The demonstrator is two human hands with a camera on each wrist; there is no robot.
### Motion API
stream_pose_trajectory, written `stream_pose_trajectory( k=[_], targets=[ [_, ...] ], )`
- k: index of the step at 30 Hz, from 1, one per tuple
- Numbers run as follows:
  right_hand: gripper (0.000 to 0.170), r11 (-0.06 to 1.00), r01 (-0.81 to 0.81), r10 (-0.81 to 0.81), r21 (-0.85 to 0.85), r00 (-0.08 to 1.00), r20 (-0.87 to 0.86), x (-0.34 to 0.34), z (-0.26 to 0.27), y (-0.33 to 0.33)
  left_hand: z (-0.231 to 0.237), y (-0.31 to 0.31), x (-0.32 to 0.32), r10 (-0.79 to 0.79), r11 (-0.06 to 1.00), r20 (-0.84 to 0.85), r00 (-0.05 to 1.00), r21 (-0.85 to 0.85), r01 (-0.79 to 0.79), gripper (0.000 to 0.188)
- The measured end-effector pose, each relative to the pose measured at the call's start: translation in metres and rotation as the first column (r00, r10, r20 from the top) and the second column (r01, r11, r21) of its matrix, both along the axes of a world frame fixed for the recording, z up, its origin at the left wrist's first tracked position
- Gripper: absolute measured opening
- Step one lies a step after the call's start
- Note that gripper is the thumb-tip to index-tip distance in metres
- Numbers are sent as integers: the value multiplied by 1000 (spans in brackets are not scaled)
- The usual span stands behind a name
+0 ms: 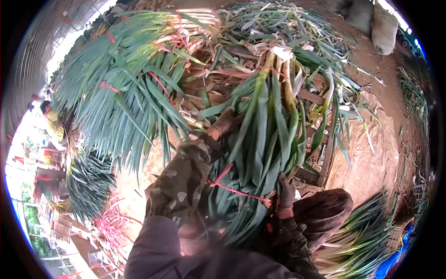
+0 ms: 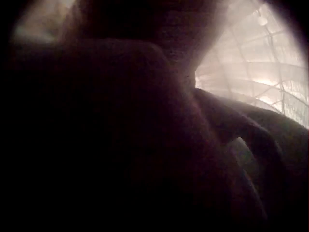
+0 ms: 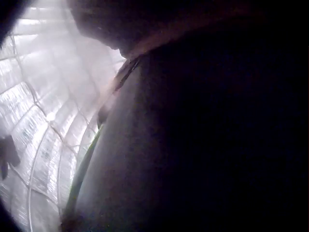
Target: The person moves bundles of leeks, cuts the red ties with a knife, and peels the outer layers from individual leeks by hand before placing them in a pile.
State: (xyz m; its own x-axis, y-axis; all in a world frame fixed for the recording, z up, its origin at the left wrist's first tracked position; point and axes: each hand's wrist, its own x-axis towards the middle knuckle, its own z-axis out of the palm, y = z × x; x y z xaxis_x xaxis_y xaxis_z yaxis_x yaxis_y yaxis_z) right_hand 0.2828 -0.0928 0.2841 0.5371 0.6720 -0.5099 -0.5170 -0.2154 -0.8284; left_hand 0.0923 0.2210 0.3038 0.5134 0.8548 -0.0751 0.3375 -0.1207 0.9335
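"Where's the scallion bunch [image 1: 261, 135]?"
"Between the left hand [image 1: 226, 123] and right hand [image 1: 285, 194], leafy end nearest the camera, red tie [image 1: 241, 191] across it."
"The hands?"
"Each touches its side (fingers partly hidden, so I can't tell how open they are or what they grip)."
"Beyond?"
"A bigger scallion pile [image 1: 107, 88], left."
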Motion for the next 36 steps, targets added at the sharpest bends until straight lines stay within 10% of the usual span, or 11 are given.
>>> stream_pose_trajectory(
  k=[9,13,17,21,22,26,29,32,36],
  targets=[
    [60,976,90,-23,197,947,-320,10,43,-23,33,-28,61,-52,986,-126,991,150,71,75],
    [53,994,101,-98,32,992,-82,-2,42,-8,0,-10,37,-159,985,-324,933,-116,128,55],
    [52,991,-2,-3,136,999,38,-9,42,1,-28,7,0,-255,959,-396,882,10,282,52],
    [50,971,21,-14,-237,999,31,-7,62,-6,90,-17,-42,-458,888,-363,811,-232,397,43],
    [49,969,47,-22,-243,994,108,-5,56,-13,85,-8,-57,-359,906,-282,890,-333,261,37],
    [45,995,28,-4,-98,973,232,-7,40,-12,161,56,-125,195,950,-450,871,307,-54,44],
    [46,989,-29,96,-145,872,479,12,-4,-24,250,113,-170,704,653,-657,271,748,116,71],
    [49,985,7,83,-172,858,507,19,-24,-23,302,180,-248,933,341,-357,-45,835,431,107],
    [48,992,108,-62,-69,876,478,35,-73,-36,335,222,-338,889,457,-442,-122,873,169,105]
  ],
)
